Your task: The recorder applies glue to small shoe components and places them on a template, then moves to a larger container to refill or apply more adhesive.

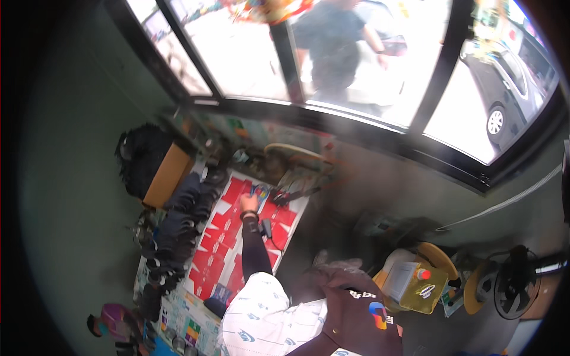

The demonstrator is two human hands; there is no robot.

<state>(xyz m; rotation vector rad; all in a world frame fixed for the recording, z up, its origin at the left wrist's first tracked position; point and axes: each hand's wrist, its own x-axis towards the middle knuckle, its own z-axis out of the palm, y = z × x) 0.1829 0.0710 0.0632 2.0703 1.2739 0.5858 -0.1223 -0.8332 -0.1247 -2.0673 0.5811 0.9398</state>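
- Head: left hand (249,203) at small blue item (259,191), contact unclear.
- Item location: far end of red-and-white tabletop (224,237), near black object (281,199).
- Can't tell finger grip: too small; right hand out of view.

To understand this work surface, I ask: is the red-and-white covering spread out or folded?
Spread out: the red-and-white covering lies flat, its pattern showing on both sides of the left hand's forearm.
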